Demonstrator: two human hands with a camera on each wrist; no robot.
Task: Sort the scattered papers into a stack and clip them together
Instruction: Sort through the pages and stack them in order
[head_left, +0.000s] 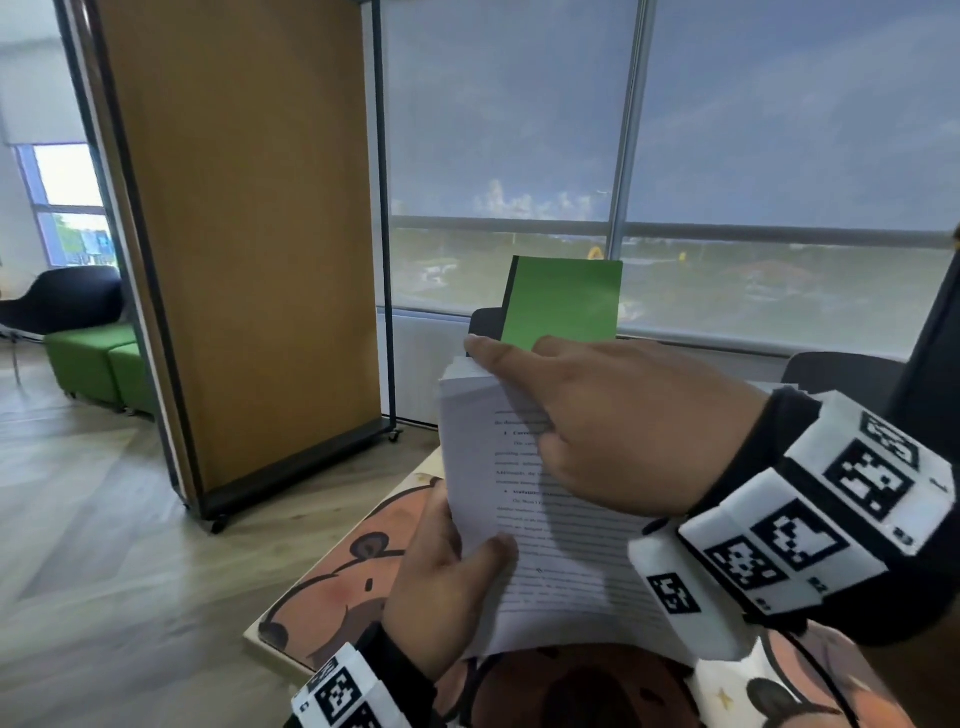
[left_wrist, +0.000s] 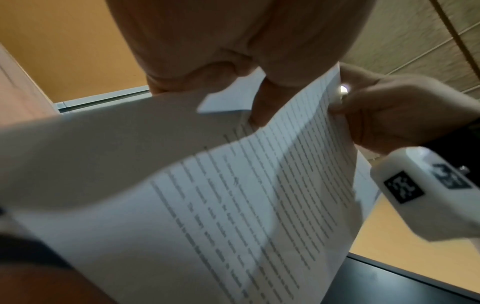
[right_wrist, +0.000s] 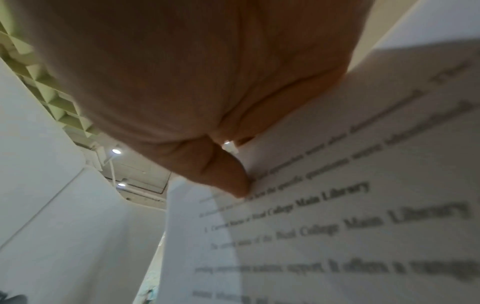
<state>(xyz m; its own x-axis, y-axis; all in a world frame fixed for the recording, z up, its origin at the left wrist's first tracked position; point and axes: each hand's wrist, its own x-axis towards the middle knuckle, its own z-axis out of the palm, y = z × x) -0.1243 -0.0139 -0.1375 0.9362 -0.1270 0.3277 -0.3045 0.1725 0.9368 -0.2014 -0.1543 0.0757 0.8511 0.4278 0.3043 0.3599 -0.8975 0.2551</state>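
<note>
Right now the stack of papers (head_left: 524, 499) is held upright in the air, its lower edge near a table (head_left: 332, 582) whose top is printed with cartoon bears. Both hands are on it. From the head view, the left hand (head_left: 441, 587) grips the lower left side of the stack, thumb lying across the printed front page and the other fingers wrapped behind, out of sight. The right hand (head_left: 613, 431) comes across the upper part of the stack from the right, forefinger stretched along the top edge to the top left corner, with the remaining fingers bent against the front page; it pinches the sheets rather than lying flat on them. The left wrist view shows the front page (left_wrist: 249, 205) bowed and covered in lines of text, with the right hand (left_wrist: 389, 111) closed on its far edge. The right wrist view shows a thumb tip (right_wrist: 233, 181) pressed onto the printed page (right_wrist: 350, 236), where the words "Main Library" can be read. Behind the stack a green book (head_left: 563, 304) stands upright in front of a dark object that I cannot make out. Beyond are large windows with blinds (head_left: 779, 130), a brown rolling partition (head_left: 244, 249) to the left, and a green sofa (head_left: 98, 364) farther off.
</note>
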